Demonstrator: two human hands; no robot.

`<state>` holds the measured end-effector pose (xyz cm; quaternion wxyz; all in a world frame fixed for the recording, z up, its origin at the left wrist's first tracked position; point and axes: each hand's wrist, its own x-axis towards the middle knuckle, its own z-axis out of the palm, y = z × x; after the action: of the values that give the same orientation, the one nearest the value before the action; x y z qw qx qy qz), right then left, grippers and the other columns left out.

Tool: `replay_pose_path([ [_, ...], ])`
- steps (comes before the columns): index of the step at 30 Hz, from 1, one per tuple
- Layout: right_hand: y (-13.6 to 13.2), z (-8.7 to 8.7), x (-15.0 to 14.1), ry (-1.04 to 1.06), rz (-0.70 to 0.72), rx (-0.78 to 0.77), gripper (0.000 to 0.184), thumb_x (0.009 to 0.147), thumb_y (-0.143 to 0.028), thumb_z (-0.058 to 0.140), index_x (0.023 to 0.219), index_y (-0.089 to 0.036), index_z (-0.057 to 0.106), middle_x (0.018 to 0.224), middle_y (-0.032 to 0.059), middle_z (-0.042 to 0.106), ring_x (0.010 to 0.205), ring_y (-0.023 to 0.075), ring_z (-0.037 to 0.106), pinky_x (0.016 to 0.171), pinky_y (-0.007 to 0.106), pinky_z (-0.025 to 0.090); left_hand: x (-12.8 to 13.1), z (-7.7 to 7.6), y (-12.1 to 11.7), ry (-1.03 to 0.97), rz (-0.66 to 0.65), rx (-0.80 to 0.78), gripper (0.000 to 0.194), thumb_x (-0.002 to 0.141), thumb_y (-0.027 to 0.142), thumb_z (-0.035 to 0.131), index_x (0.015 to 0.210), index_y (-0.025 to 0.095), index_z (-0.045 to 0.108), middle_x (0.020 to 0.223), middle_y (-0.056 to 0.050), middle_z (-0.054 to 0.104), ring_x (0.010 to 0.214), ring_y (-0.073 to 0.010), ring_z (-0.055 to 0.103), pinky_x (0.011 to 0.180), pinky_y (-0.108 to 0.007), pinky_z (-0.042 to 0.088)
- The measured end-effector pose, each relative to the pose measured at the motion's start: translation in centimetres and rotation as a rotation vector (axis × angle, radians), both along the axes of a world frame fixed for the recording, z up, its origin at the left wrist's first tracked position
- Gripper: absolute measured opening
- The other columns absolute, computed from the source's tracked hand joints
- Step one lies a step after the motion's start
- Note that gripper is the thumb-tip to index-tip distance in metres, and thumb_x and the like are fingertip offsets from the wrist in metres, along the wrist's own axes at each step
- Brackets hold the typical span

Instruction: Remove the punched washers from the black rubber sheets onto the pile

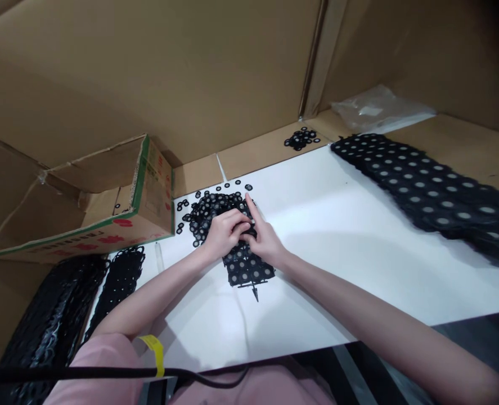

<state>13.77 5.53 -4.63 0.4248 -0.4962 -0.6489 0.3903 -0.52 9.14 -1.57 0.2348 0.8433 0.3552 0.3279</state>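
- Far left of the dotted strip (pixel 243 265), my landmark, I see stacked black strips (pixel 50 315); their looped edges could catch one another if pulled.
- Nearer the dotted strip on that side is an open cardboard box (pixel 158 197); a careless left elbow might bump it.
- Loose rings (pixel 205 211) are heaped against the dotted strip's far left; a sweeping wrist could scatter them.
- Over the dotted strip, the left hand (pixel 226 233) has its fingers curled in; whether it pinches a ring, I can't tell.
- Meeting it there, the right hand (pixel 265 239) has its index stretched out and thumb bent; its grip is hidden from me. Uneven pressure could skew the dotted strip on the table.
- Beyond the dotted strip, to the right, a small ring heap (pixel 300 139) could be overlooked.
- Far right of it, a large dotted sheet (pixel 426 183) might slide if tugged.
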Motion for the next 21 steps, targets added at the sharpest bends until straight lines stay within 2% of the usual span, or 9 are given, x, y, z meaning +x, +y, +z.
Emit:
replay_pose_path([
  [3, -0.1, 0.2, -0.1, -0.009, 0.009, 0.013, 0.093, 0.073, -0.011, 0.048, 0.156, -0.025, 0.007, 0.076, 0.0007, 0.065, 0.050, 0.0141, 0.047, 0.057, 0.031, 0.046, 0.0, 0.1, -0.1, 0.005, -0.005, 0.000, 0.013, 0.089, 0.017, 0.057, 0.079, 0.016, 0.065, 0.077, -0.002, 0.063, 0.070, -0.0147, 0.059, 0.066, -0.026, 0.046],
  [7, -0.2, 0.5, -0.1, -0.032, 0.018, 0.025, 0.092, 0.073, -0.009, 0.045, 0.156, -0.024, 0.009, 0.066, -0.0014, 0.062, 0.049, 0.0145, 0.045, 0.057, 0.030, 0.045, 0.5, -0.5, -0.1, -0.026, 0.067, -0.005, 0.023, 0.092, 0.016, 0.052, 0.070, 0.016, 0.059, 0.070, -0.001, 0.058, 0.063, -0.0136, 0.054, 0.060, -0.025, 0.042],
  [10, -0.2, 0.3, -0.1, -0.031, 0.014, -0.006, 0.094, 0.072, -0.010, 0.046, 0.156, -0.024, 0.006, 0.065, -0.0018, 0.062, 0.050, 0.0167, 0.047, 0.058, 0.033, 0.047, 0.7, -0.7, 0.0, -0.051, 0.072, -0.009, 0.025, 0.094, 0.016, 0.048, 0.072, 0.015, 0.059, 0.070, -0.002, 0.058, 0.064, -0.0142, 0.055, 0.061, -0.026, 0.042],
  [12, -0.1, 0.1, -0.1, 0.001, 0.003, -0.015, 0.096, 0.073, -0.014, 0.049, 0.156, -0.026, 0.003, 0.083, 0.0026, 0.069, 0.060, 0.0205, 0.055, 0.065, 0.037, 0.049, 0.3, -0.7, 0.1, -0.061, 0.027, -0.010, 0.022, 0.094, 0.018, 0.049, 0.078, 0.015, 0.063, 0.076, -0.003, 0.062, 0.070, -0.0150, 0.058, 0.066, -0.026, 0.046],
  [14, 0.1, -0.1, 0.0, 0.035, -0.003, -0.008, 0.096, 0.074, -0.018, 0.051, 0.156, -0.027, 0.002, 0.103, 0.0062, 0.069, 0.071, 0.0236, 0.060, 0.072, 0.040, 0.050, -0.2, -0.5, 0.1, -0.067, -0.032, -0.012, 0.016, 0.093, 0.020, 0.053, 0.086, 0.016, 0.067, 0.082, -0.004, 0.065, 0.076, -0.0159, 0.061, 0.072, -0.027, 0.049],
  [15, 0.1, -0.2, 0.0, 0.044, 0.001, -0.009, 0.096, 0.075, -0.018, 0.052, 0.156, -0.027, 0.002, 0.106, 0.0068, 0.069, 0.070, 0.0234, 0.060, 0.072, 0.040, 0.050, -0.4, -0.5, 0.1, -0.071, -0.052, -0.013, 0.015, 0.092, 0.021, 0.055, 0.089, 0.016, 0.068, 0.084, -0.005, 0.065, 0.078, -0.0160, 0.062, 0.073, -0.027, 0.049],
  [18, 0.1, 0.1, 0.0, 0.032, 0.016, -0.033, 0.092, 0.077, -0.018, 0.050, 0.156, -0.025, 0.004, 0.082, 0.0027, 0.067, 0.052, 0.0172, 0.050, 0.058, 0.034, 0.046, -0.7, -0.5, 0.2, -0.091, -0.054, -0.016, 0.015, 0.091, 0.020, 0.056, 0.086, 0.015, 0.069, 0.081, -0.004, 0.065, 0.074, -0.0148, 0.062, 0.069, -0.026, 0.049],
  [21, -0.1, 0.4, -0.1, -0.009, 0.013, -0.019, 0.091, 0.076, -0.014, 0.050, 0.156, -0.022, 0.008, 0.059, -0.0041, 0.056, 0.046, 0.0141, 0.041, 0.053, 0.030, 0.042, -0.2, -0.9, 0.2, -0.106, 0.000, -0.009, 0.019, 0.091, 0.017, 0.054, 0.079, 0.016, 0.068, 0.074, -0.002, 0.064, 0.068, -0.0135, 0.061, 0.064, -0.024, 0.048],
])
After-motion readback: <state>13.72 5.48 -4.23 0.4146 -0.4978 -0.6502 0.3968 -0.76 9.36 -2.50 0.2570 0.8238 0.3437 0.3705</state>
